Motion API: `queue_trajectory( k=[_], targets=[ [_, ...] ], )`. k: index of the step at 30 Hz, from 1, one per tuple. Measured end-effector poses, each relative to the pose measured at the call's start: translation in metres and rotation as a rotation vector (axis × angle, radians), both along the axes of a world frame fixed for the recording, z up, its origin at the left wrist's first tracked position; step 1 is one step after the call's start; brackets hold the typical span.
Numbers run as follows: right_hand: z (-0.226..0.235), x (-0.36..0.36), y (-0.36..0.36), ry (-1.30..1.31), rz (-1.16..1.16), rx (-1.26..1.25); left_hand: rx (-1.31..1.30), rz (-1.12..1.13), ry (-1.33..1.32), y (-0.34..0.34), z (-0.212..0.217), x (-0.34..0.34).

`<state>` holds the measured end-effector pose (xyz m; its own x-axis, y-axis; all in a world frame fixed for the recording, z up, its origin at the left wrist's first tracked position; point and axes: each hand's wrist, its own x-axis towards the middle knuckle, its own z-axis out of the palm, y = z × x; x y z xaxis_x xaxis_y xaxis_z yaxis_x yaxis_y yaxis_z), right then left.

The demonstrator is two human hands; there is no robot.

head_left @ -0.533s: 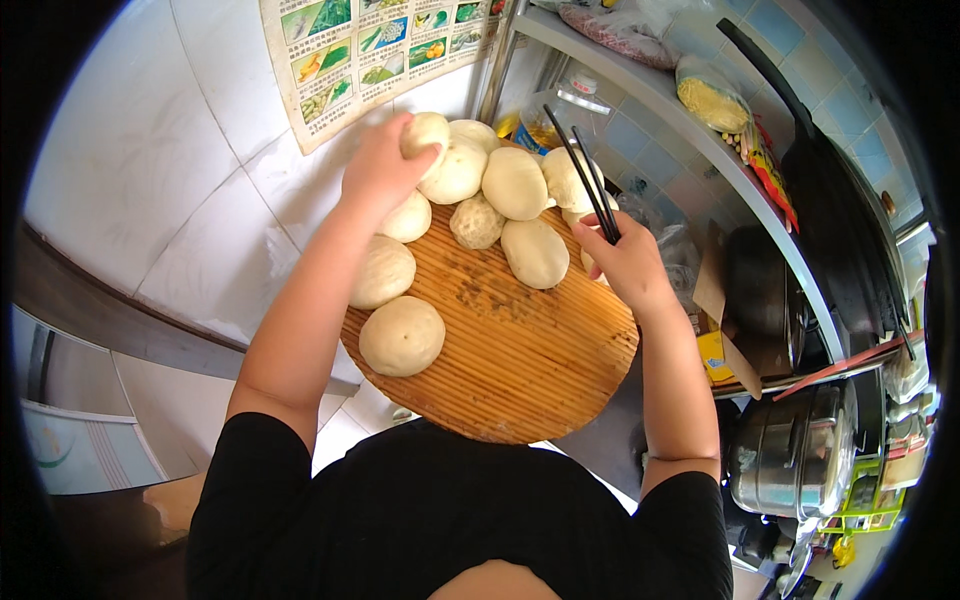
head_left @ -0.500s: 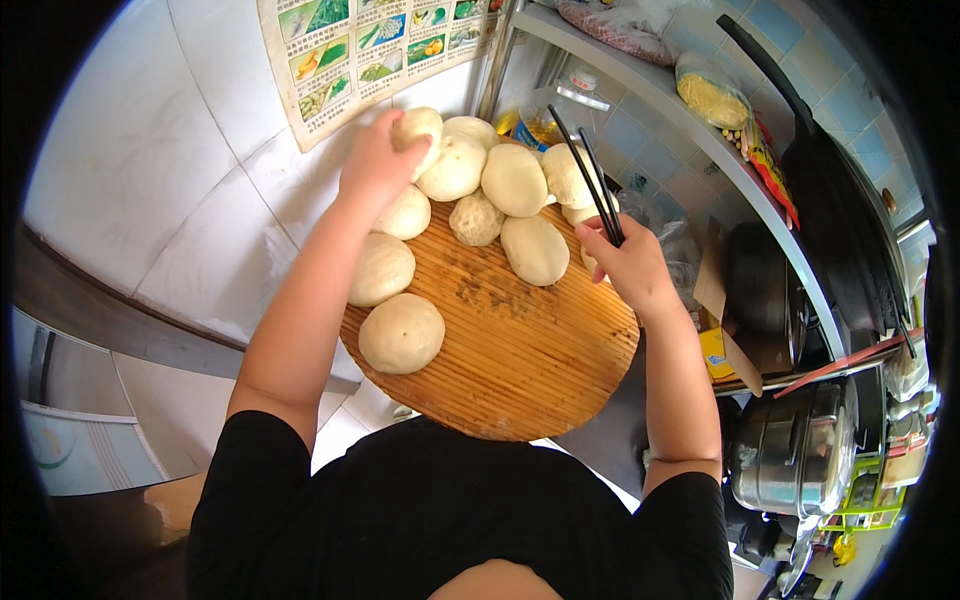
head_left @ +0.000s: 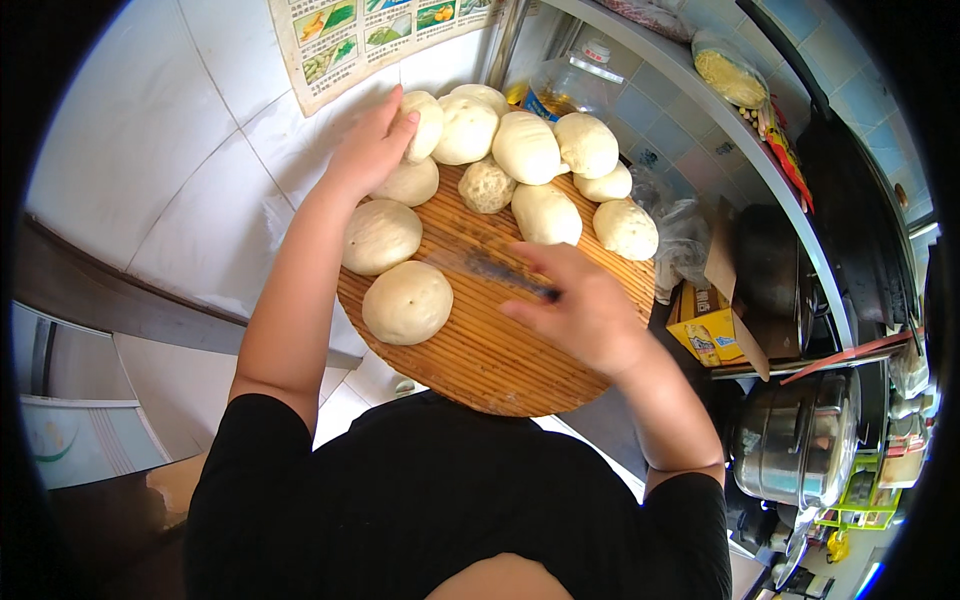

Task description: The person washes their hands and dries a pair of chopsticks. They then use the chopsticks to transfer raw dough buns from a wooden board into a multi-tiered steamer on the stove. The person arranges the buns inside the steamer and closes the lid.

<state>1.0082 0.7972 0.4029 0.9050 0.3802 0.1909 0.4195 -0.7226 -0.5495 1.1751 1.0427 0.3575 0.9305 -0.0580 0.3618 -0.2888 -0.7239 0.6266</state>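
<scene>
The round bamboo board [head_left: 500, 350] sits in front of the person, held up close to the body, with pale steamed buns crowded along its rim from nine o'clock round to two o'clock. The left hand [head_left: 372, 148] reaches to the eleven o'clock edge, its fingers curled loosely around the outermost bun [head_left: 424, 124], touching it and steadying it against its neighbours. The right hand [head_left: 585, 310] hovers over the bare middle of the board, closed around dark chopsticks [head_left: 505, 272] that blur toward nine o'clock; how tightly it grips them cannot be told.

To handle the buns well, the chopsticks should meet each one low on its sides rather than on the soft dome, so the skin does not tear. The cracked bun [head_left: 487, 186] near twelve o'clock looks most fragile. The left hand does best keeping the rim buns from rolling off the board's edge.
</scene>
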Motion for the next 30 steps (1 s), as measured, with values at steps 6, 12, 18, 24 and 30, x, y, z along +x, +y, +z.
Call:
queue_trajectory(
  k=[6,12,18,24,30],
  targets=[
    [-0.032,0.008,0.081,-0.112,0.266,-0.264,-0.538,-0.275,0.099,0.013,-0.015,0.011],
    [-0.023,0.032,0.069,0.159,0.308,0.001,-0.641,-0.491,0.02,0.025,-0.035,-0.005],
    [0.049,0.085,0.036,0.072,-0.164,0.387,-0.363,-0.41,-0.116,0.025,-0.029,-0.024],
    [0.032,0.191,0.021,0.046,-0.481,-0.261,-0.315,-0.38,-0.132,0.016,-0.02,-0.027],
    [0.039,0.192,0.037,0.051,-0.473,-0.443,-0.44,-0.309,-0.118,0.034,-0.023,-0.028]
  ],
)
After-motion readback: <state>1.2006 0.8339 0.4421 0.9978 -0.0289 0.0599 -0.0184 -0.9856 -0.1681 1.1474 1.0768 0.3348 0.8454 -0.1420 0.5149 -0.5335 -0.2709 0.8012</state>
